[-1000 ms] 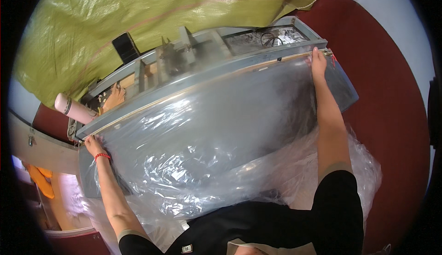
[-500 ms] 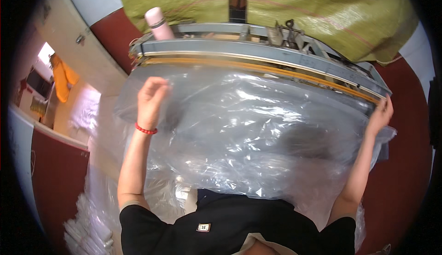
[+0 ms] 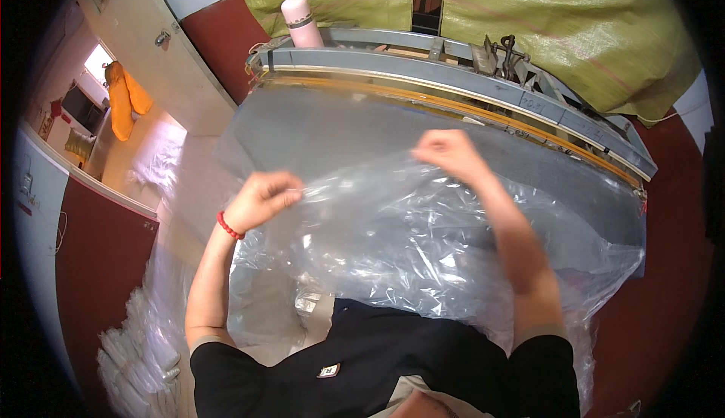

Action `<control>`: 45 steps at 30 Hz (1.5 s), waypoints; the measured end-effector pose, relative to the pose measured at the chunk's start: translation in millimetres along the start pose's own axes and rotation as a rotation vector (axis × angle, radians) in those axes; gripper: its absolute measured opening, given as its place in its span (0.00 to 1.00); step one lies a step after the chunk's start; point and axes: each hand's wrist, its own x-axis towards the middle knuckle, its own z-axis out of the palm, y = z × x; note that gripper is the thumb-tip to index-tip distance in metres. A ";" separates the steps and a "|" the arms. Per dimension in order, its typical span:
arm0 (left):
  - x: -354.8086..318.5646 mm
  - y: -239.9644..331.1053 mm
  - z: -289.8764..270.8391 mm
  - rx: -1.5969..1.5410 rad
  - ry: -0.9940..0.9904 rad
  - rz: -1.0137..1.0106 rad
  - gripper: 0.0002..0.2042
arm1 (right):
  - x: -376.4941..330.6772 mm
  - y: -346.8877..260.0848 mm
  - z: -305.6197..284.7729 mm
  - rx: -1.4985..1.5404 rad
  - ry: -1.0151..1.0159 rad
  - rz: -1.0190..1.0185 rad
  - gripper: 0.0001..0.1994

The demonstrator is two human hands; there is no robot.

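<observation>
A large clear plastic sheet (image 3: 423, 244) lies crumpled over the near part of a grey work surface (image 3: 302, 127) and hangs toward my body. My left hand (image 3: 264, 197), with a red bead bracelet at the wrist, pinches the sheet's raised edge near its left end. Farther right, my right hand (image 3: 451, 154) is closed on the same edge, slightly blurred. Between the two hands the film stretches above the surface. Beyond it runs the long metal bar (image 3: 453, 59) of a sealing machine, with an orange-yellow strip (image 3: 438, 101) along its front.
A pink bottle (image 3: 302, 24) stands at the machine's back left. A dark phone-like object (image 3: 427, 15) leans on a green woven cover (image 3: 544, 10). Bundled clear plastic (image 3: 136, 350) lies on the floor at left, near an open door (image 3: 162, 40).
My right hand has left the bar's right end and come inward to the sheet's edge. My left hand has moved lower. The sheet has been drawn back from the bar toward me.
</observation>
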 end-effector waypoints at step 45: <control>179.9 114.9 243.4 -0.327 -0.429 0.086 0.10 | -450.9 100.0 -321.5 -1.264 1.512 1.345 0.11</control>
